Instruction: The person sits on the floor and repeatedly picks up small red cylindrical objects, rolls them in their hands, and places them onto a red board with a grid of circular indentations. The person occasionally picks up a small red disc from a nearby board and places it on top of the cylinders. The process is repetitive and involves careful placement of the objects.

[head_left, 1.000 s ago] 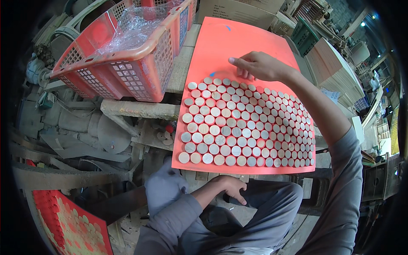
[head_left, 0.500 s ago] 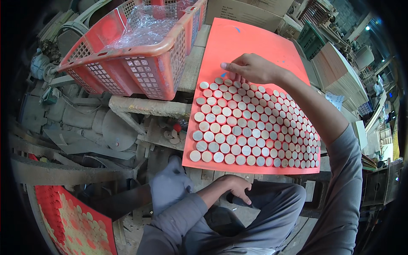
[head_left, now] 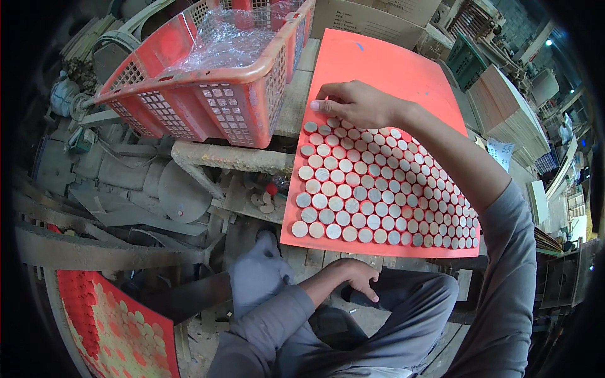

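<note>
The right hand [head_left: 356,104] reaches across to the far left end of the disc field on the orange sheet [head_left: 384,63], which lies on the wooden desk [head_left: 301,88]. Its fingers [head_left: 328,101] are curled and pressed close together, tips down on the sheet at the top row; whether they pinch a disc underneath, I cannot tell. The round wooden discs [head_left: 372,195] lie flat in tight diagonal rows, touching one another, and cover the near part of the sheet from its front edge up to the hand.

Judged from how things lie, well over half of the sheet is filled. What is left is the bare orange strip beyond the hand, running to the sheet's far edge, where no disc lies yet. The newest row appears to be the one under the fingers.

The left hand [head_left: 356,277] rests on the lap just below the desk's front edge, fingers loosely curled and holding nothing that shows.

A red plastic basket [head_left: 189,94] with crinkled clear film inside stands to the left of the sheet. Another red board [head_left: 120,327] already dotted with discs leans at the lower left, apart from the work.
</note>
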`<state>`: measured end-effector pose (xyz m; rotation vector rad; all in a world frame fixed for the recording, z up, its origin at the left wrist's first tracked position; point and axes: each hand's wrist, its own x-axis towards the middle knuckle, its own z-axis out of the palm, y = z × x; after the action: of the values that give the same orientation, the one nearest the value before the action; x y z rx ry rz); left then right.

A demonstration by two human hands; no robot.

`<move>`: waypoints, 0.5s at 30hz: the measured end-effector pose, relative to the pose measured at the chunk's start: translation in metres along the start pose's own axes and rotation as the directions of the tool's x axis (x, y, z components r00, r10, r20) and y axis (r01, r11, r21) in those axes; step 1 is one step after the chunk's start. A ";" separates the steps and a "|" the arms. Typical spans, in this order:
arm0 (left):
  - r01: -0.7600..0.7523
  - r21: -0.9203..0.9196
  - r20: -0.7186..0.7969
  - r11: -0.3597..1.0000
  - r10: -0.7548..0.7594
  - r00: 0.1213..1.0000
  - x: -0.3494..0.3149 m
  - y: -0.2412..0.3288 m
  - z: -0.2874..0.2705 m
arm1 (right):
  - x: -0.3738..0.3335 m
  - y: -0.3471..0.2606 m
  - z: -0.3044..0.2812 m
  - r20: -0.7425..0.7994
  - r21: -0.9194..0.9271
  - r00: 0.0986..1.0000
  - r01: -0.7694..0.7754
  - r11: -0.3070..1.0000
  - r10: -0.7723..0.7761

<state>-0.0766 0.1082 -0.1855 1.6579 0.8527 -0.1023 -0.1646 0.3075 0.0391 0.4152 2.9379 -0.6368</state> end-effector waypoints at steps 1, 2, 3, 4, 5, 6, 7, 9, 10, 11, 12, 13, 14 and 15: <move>0.000 -0.002 -0.005 1.000 0.000 1.000 -0.002 0.001 0.000 | 0.001 -0.003 -0.001 0.007 0.014 0.999 -0.035 0.999 0.035; 0.004 -0.004 -0.004 1.000 -0.004 1.000 -0.003 0.003 -0.001 | 0.001 -0.006 -0.004 0.015 0.027 0.997 -0.071 0.997 0.071; 0.009 -0.006 -0.002 1.000 -0.009 1.000 -0.004 0.004 -0.002 | 0.001 -0.008 -0.005 0.023 0.041 0.994 -0.107 0.993 0.106; 0.016 -0.003 0.000 1.000 -0.016 1.000 -0.006 0.006 -0.004 | 0.001 -0.009 -0.006 0.003 0.042 0.995 -0.104 0.994 0.104; 0.016 -0.005 0.001 1.000 -0.016 1.000 -0.006 0.006 -0.003 | 0.000 -0.011 -0.008 -0.018 0.044 0.995 -0.102 0.994 0.102; 0.016 -0.006 0.001 1.000 -0.016 1.000 -0.005 0.005 -0.003 | -0.001 -0.012 -0.010 -0.039 0.046 0.994 -0.099 0.994 0.101; 0.015 -0.001 0.004 1.000 -0.015 1.000 -0.005 0.005 -0.003 | -0.002 -0.011 -0.011 -0.052 0.035 0.995 -0.079 0.996 0.081; 0.032 0.013 -0.001 0.999 -0.032 1.000 -0.003 0.003 0.001 | -0.004 -0.012 -0.007 -0.004 -0.002 0.999 -0.049 0.999 0.049; 0.045 0.017 -0.009 0.999 -0.045 0.999 -0.004 0.002 0.001 | -0.002 -0.019 -0.007 0.021 -0.020 0.999 -0.026 0.999 0.026; 0.055 0.017 -0.012 0.998 -0.055 0.998 -0.006 0.000 0.001 | -0.006 -0.030 -0.006 0.016 -0.059 1.000 -0.016 0.998 0.017; 0.066 0.017 -0.015 0.998 -0.066 0.998 -0.007 -0.001 0.000 | -0.003 -0.033 -0.006 0.005 -0.049 0.997 0.071 0.996 -0.071; 0.071 0.017 -0.011 0.997 -0.071 0.997 -0.007 -0.002 0.001 | -0.001 -0.032 -0.003 -0.005 -0.040 0.989 0.150 0.988 -0.150; 0.080 0.012 -0.008 0.997 -0.080 0.997 -0.006 -0.003 0.001 | 0.002 -0.030 0.001 -0.015 -0.031 0.973 0.228 0.973 -0.229; 0.091 0.006 -0.006 0.996 -0.091 0.996 -0.006 -0.004 0.001 | 0.007 -0.030 0.003 0.028 0.023 0.982 0.186 0.982 -0.187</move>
<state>-0.0827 0.1044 -0.1867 1.6264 0.9329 -0.1632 -0.1799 0.2817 0.0470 0.1305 2.9667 -0.6874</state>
